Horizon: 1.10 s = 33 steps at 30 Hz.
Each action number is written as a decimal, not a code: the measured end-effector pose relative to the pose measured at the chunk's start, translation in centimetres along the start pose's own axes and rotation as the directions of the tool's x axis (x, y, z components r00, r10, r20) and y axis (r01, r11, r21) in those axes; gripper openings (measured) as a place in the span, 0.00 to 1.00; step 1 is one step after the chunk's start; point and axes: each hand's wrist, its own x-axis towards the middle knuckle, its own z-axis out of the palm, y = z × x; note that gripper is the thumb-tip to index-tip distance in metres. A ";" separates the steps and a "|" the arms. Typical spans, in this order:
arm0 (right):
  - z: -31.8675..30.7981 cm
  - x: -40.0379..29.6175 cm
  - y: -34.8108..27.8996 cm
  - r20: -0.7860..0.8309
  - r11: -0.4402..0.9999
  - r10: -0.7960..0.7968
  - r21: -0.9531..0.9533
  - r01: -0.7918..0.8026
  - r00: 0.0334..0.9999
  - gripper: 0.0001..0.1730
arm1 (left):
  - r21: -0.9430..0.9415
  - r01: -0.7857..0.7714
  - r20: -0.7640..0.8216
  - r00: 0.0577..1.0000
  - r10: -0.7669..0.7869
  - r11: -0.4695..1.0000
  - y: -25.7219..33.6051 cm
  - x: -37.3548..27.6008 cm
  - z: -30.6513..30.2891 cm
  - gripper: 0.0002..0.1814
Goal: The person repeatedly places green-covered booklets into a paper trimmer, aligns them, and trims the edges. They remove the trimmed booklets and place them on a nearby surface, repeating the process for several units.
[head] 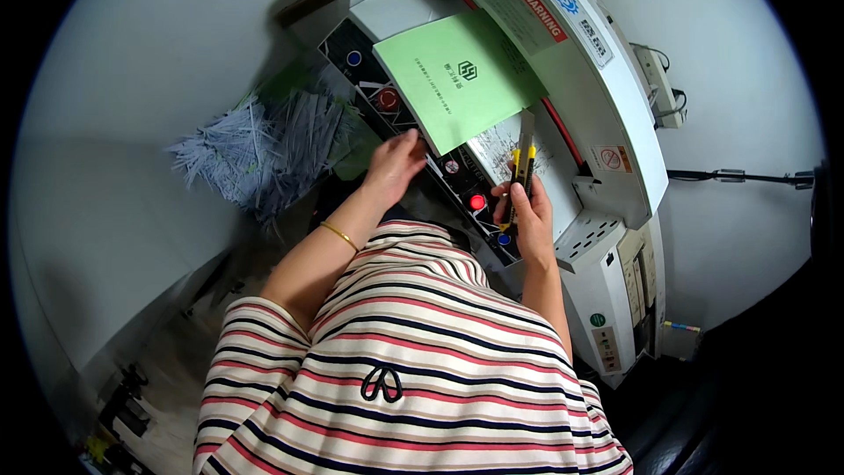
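Note:
A green paper-covered booklet (461, 82) with printing on its cover lies on the bed of a white paper cutter (593, 102), its near edge reaching over the black control panel (432, 168). My right hand (531, 214) grips a yellow-and-black snap-off utility knife (523, 168), whose blade is extended and points away from me beside the booklet's right corner. Loosely curled, my left hand (395, 165) is by the booklet's near edge. Whether its fingertips touch the booklet or the panel I cannot tell.
Shredded paper strips (264, 145) are heaped left of the cutter. On the panel are a red emergency stop knob (388, 99), a lit red button (477, 202) and blue buttons (354, 58). A power strip (661, 87) with cables hangs on the wall behind the machine.

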 end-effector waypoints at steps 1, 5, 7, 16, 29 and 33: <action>-0.1 -0.2 -0.1 -0.003 1.000 0.002 -0.023 -0.002 1.000 0.22 | -0.029 0.035 0.130 0.991 -0.031 0.999 0.1 -0.7 0.9 0.14; 1.3 -0.9 -0.2 0.014 0.999 0.027 0.020 -0.027 1.000 0.18 | -0.132 0.014 0.119 0.993 0.002 0.991 -1.5 0.1 1.3 0.11; 1.9 -1.4 0.2 0.021 0.996 0.059 0.063 -0.060 0.998 0.15 | -0.152 0.013 0.084 0.996 0.000 0.988 -1.9 0.3 1.0 0.10; 2.5 -2.1 0.2 0.094 0.983 0.119 -0.152 -0.104 0.988 0.25 | -0.094 -0.003 0.061 0.998 0.009 0.996 -2.3 0.1 0.7 0.10; 3.8 -1.1 -4.0 0.031 0.572 -0.141 -0.813 0.107 0.990 0.20 | -0.018 -0.117 0.017 0.993 0.118 0.993 0.1 0.2 1.0 0.11; 5.1 -0.3 -6.0 0.179 0.402 -0.224 -0.878 0.258 0.958 0.20 | 0.075 -0.207 0.077 0.976 0.201 0.975 4.1 0.5 2.0 0.17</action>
